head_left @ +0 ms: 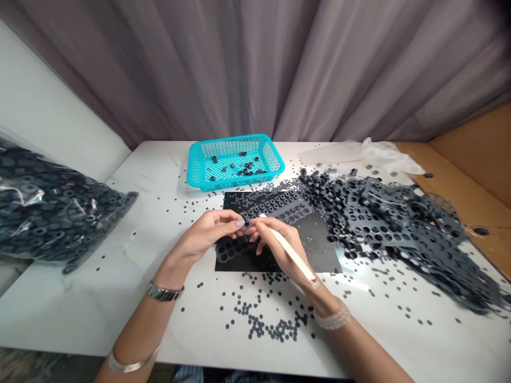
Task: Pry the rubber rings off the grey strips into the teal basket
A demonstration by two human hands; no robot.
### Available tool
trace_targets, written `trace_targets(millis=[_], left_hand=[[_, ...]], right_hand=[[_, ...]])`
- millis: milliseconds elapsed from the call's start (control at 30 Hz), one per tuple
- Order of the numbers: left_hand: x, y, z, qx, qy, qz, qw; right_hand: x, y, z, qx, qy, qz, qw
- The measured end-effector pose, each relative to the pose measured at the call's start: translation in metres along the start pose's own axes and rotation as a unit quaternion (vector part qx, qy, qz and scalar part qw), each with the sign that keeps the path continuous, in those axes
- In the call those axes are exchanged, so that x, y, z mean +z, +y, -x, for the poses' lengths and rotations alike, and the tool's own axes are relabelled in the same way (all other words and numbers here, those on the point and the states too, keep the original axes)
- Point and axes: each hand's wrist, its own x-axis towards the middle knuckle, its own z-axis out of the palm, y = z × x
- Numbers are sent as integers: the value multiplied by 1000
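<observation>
A dark grey punched sheet (pixel 275 208) full of round rings and holes lies on a black mat (pixel 319 244) in the middle of the white table (pixel 80 287). My left hand (pixel 207 234) pinches the sheet's near left part with closed fingers. My right hand (pixel 275 242) grips a thin white stick (pixel 293 255) like a pen, its tip resting on the sheet close to my left fingertips. Small black punched-out discs (pixel 271 327) lie scattered on the table just in front of the mat.
A turquoise plastic basket (pixel 235 162) with a few black rings stands behind the mat. A large heap of emptied punched sheets (pixel 403 229) covers the right side. A clear bag of black rings (pixel 48 213) lies at the left. White crumpled plastic (pixel 383 154) sits far right.
</observation>
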Motion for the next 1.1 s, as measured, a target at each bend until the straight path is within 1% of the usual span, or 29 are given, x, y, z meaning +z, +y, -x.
trace_targets(millis=[233, 400, 533, 667, 733, 767, 833, 867, 933, 967, 1033, 1100], left_hand=[[6, 0, 3, 39, -35, -38, 998], [8, -1, 1, 32, -58, -45, 997], [10, -3, 1, 21, -60, -45, 997], [9, -2, 3, 27, -49, -88, 995], [5, 3, 1, 44, -13, -124, 991], [1, 6, -3, 61, 22, -146, 987], [-9, 18, -17, 112, 120, -200, 966], [-16, 25, -28, 145, 176, -234, 945], [-29, 40, -51, 199, 260, -314, 891], [-35, 48, -63, 207, 278, -361, 866], [-44, 58, -81, 200, 276, -453, 824], [-49, 61, -87, 186, 268, -521, 789]], right_hand=[[1, -6, 0, 22, -11, -15, 1000], [1, -5, -1, 48, -14, -48, 998], [1, -3, -1, 55, -18, -51, 997], [0, 1, -2, 46, -3, -29, 999], [-2, 3, -3, 39, 21, -13, 999], [-2, 4, -3, 36, 35, -6, 999], [-3, 6, -4, 29, 57, 6, 998], [-3, 7, -4, 27, 60, 10, 998], [-3, 10, -4, 27, 56, 17, 998], [-3, 12, -4, 28, 52, 22, 998], [-3, 13, -5, 34, 49, 32, 998], [-3, 8, -5, 40, 54, 21, 998]])
